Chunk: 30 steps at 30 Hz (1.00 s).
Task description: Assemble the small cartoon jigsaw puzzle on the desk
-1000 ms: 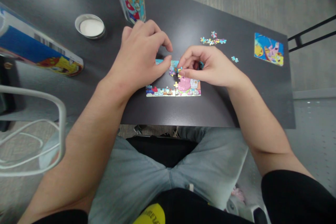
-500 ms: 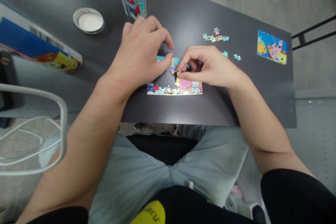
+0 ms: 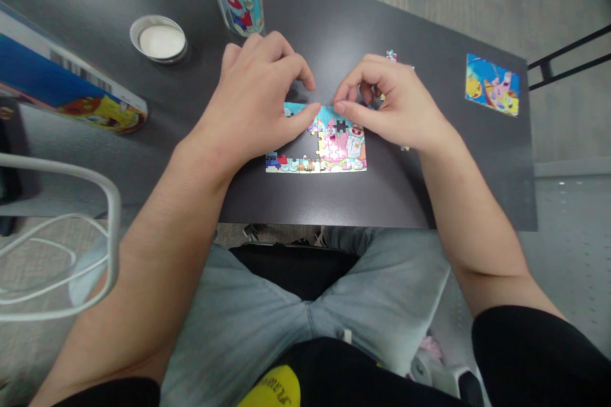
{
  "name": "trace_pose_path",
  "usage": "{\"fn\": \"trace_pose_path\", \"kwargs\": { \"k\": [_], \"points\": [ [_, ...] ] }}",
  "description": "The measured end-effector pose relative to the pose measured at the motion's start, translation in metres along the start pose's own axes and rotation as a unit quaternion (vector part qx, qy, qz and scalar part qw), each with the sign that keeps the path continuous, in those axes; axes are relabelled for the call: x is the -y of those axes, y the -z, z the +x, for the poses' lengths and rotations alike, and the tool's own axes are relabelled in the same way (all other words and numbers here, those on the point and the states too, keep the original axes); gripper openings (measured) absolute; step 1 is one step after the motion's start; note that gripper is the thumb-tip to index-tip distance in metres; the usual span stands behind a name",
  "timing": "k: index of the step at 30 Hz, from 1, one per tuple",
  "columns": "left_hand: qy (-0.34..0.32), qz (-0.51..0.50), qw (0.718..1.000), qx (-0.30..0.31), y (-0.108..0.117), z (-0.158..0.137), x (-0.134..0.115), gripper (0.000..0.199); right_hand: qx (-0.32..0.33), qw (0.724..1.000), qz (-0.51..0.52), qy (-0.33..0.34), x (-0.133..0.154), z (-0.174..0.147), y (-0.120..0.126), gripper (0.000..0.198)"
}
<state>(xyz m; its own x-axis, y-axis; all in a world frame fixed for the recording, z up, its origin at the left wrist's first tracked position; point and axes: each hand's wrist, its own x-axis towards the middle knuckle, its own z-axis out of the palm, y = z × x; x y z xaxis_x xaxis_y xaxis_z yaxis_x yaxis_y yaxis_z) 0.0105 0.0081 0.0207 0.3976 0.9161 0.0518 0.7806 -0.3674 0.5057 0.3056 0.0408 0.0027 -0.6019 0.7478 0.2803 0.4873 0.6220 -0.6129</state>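
A partly joined cartoon jigsaw puzzle (image 3: 337, 146) lies on the dark table in front of me. Bare tabletop shows through a large gap at its left and a small gap near its upper right. My left hand (image 3: 260, 92) arches over the puzzle's left side, thumb and fingers apart, with the thumb tip at the upper part of the puzzle. At the puzzle's top edge, my right hand (image 3: 389, 98) has its thumb and index finger pinched together; whatever may be between them is hidden. Loose puzzle pieces (image 3: 391, 55) peek out behind the right hand, mostly covered by it.
A cartoon picture card (image 3: 492, 84) lies at the table's right end. Toward the back left stand a clear canister with printed pictures (image 3: 243, 0) and a round lid (image 3: 161, 42). A cartoon box (image 3: 71, 76) and a white looped cable (image 3: 112, 222) are on the left.
My right hand has moved up and slightly right, from the middle of the puzzle to its top edge, uncovering the pink figure and covering most loose pieces. My left hand has barely moved.
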Motion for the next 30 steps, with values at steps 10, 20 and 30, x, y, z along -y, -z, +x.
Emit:
{"fn": "trace_pose_path", "kwargs": {
  "k": [10, 20, 30],
  "points": [
    [-0.026, 0.033, 0.999, 0.021, -0.007, -0.001, 0.002, 0.054, -0.125, 0.991, -0.022, -0.031, -0.019, 0.000, 0.014, 0.052],
    [-0.038, 0.026, 0.999, 0.029, -0.003, -0.006, -0.004, 0.049, -0.212, 0.962, -0.137, -0.109, -0.073, -0.008, 0.052, 0.025],
    [-0.046, 0.009, 0.999, 0.023, -0.006, -0.001, 0.006, 0.055, -0.132, 0.958, -0.168, -0.189, -0.099, -0.014, 0.050, 0.019]
  ]
}}
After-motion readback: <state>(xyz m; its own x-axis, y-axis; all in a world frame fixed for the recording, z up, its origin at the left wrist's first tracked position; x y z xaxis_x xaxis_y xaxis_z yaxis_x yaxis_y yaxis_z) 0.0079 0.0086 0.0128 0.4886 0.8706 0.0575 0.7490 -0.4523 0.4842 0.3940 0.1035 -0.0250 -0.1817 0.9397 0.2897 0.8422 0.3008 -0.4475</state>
